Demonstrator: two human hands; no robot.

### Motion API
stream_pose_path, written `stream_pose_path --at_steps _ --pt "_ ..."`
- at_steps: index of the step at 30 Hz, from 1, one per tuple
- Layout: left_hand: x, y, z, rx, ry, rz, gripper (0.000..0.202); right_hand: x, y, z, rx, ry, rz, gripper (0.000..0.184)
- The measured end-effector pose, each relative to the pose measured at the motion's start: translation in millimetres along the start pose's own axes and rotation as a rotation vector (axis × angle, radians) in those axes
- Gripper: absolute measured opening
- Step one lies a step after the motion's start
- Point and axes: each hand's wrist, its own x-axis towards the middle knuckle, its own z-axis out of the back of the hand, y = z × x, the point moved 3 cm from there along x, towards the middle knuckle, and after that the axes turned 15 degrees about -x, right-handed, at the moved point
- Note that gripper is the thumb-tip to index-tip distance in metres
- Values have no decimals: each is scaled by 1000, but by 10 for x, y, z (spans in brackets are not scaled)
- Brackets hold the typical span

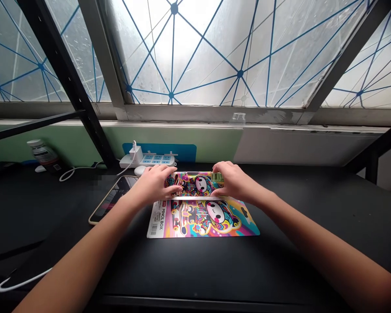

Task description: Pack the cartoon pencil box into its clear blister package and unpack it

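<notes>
A colourful pencil box (195, 184) with a cartoon figure lies across the upper part of a printed backing card (208, 219). The card reads "PENCIL BOX" and has a barcode at its left end. My left hand (154, 182) grips the left end of the box, thumb on the near side and fingers over the far side. At the other end, my right hand (233, 182) holds the box the same way, fingers closed round it. Part of the box's two ends is hidden under my fingers.
Left of the card lies a phone (112, 200), partly behind my left forearm. A white power strip (158, 160) with a plugged charger (136, 154) stands at the wall. A bottle (44, 154) is at the back left, near a black metal post (94, 130). The desk (195, 269) is black.
</notes>
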Motion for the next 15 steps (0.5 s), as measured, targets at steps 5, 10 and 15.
stream_pose_path --at_steps 5,10,15 --pt "-164 -173 180 -5 -47 -87 39 -262 210 160 -63 -236 46 22" --pt "-871 -596 189 90 -360 -305 37 -853 431 473 -191 -555 180 39" --pt "-1388 -662 -154 0 -297 -320 49 -1394 671 379 -187 -516 348 48"
